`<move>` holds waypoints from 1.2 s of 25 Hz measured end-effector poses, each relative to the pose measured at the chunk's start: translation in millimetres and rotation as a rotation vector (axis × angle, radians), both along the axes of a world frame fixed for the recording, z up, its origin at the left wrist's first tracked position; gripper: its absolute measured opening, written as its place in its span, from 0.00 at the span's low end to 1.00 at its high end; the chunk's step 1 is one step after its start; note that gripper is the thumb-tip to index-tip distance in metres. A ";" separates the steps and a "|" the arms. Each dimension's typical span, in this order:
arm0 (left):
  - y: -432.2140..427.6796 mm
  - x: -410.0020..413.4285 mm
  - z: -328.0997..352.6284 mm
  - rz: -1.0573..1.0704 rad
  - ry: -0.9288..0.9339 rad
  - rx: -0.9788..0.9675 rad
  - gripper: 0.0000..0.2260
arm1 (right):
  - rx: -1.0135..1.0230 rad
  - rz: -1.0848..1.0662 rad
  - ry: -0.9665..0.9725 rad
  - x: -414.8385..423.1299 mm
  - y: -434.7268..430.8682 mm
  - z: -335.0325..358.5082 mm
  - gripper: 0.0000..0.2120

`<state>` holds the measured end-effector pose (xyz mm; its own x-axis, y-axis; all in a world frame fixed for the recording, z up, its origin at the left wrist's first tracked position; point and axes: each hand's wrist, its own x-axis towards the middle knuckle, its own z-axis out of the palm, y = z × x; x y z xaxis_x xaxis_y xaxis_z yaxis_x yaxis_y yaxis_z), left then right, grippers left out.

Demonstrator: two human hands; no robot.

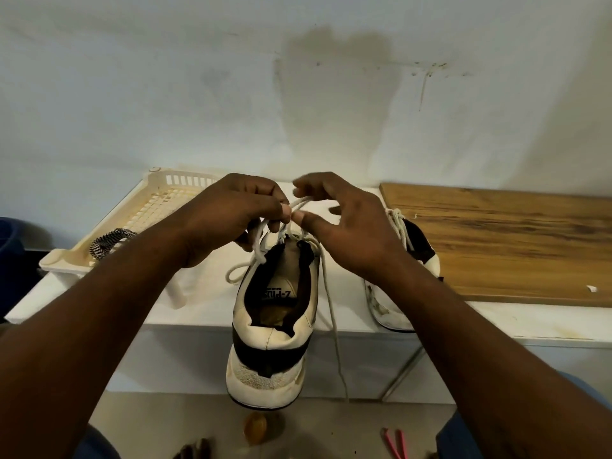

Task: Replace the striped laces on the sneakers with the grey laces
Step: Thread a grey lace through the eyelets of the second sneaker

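Observation:
A cream and black sneaker (271, 326) lies on the white table, heel toward me and overhanging the front edge. A pale grey lace (331, 309) is threaded through it; one end hangs down past the table edge, and a loop lies at its left. My left hand (231, 217) pinches the lace above the tongue. My right hand (344, 223) pinches the same lace between thumb and fingers, right beside the left. The second sneaker (420, 250), laced in pale grey, lies behind my right wrist. The striped black and white laces (107, 243) sit in the cream basket.
The cream plastic basket (165, 193) stands tilted at the table's (496, 319) back left. A wooden board (513, 240) covers the right side. A stained wall rises behind. On the floor below lie a pink tool (395, 443) and a small yellowish object (255, 427).

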<state>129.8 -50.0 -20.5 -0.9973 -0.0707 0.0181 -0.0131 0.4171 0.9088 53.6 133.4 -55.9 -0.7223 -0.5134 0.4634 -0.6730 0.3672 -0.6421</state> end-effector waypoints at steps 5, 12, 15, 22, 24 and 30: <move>-5.3 -1.7 0.3 0.050 0.024 0.053 0.08 | 0.066 -0.157 0.261 -9.1 4.5 1.9 0.05; -4.2 -3.7 -7.3 0.133 0.041 -0.104 0.08 | 0.151 -0.009 0.162 -1.3 5.9 -1.5 0.16; -0.7 -3.6 -6.3 0.126 0.073 -0.136 0.08 | 0.085 -0.002 0.191 2.1 1.6 -0.5 0.08; -5.2 -3.4 -9.0 0.167 0.067 -0.106 0.07 | 0.328 -0.293 0.223 -13.6 14.5 1.9 0.14; -0.4 -4.1 -10.0 0.124 0.069 -0.138 0.07 | 0.208 -0.055 0.216 0.8 3.8 2.4 0.17; -6.5 -7.0 -12.1 0.170 0.078 -0.140 0.08 | 0.523 -0.404 0.303 -20.1 16.3 2.5 0.07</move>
<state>122.8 -56.5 -32.6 -0.9664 -0.2293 0.1165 -0.0257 0.5369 0.8433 33.5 149.8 -53.3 -0.7811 -0.4433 0.4398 -0.5406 0.8325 -0.1210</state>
